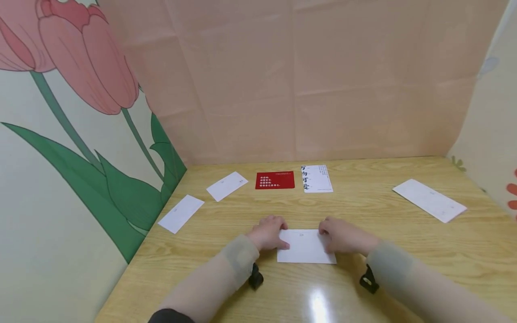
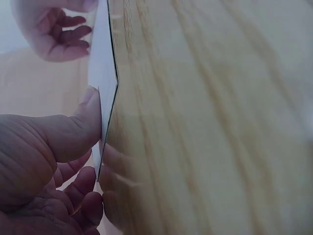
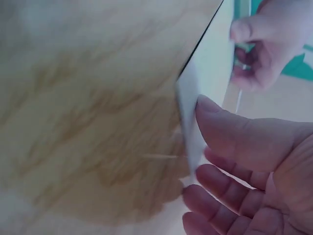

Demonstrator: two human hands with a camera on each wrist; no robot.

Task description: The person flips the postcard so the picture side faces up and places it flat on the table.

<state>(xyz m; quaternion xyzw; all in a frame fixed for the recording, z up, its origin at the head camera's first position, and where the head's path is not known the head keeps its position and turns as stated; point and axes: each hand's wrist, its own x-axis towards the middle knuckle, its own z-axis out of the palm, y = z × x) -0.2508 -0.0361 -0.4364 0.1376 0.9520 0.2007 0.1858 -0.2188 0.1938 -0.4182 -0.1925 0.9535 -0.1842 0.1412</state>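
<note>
A white card (image 1: 304,253) with a tiny mark near its far edge lies lengthwise at the front middle of the table, between the two hands. My left hand (image 1: 268,233) holds its left end, the thumb (image 2: 84,122) on its face and the other fingers bent by the edge. At the opposite end my right hand (image 1: 348,235) grips the card the same way, its thumb (image 3: 234,129) on top and curled fingers (image 3: 220,188) along the edge. In both wrist views the card (image 2: 103,58) is seen almost edge-on, close over the wood.
Along the back lie a red card (image 1: 275,181) with white characters and a white card (image 1: 319,178) with black characters. Two blank-looking white cards (image 1: 181,214) sit at the left, and another white piece (image 1: 430,200) at the right. A pinkish cloth (image 1: 303,89) hangs behind the table.
</note>
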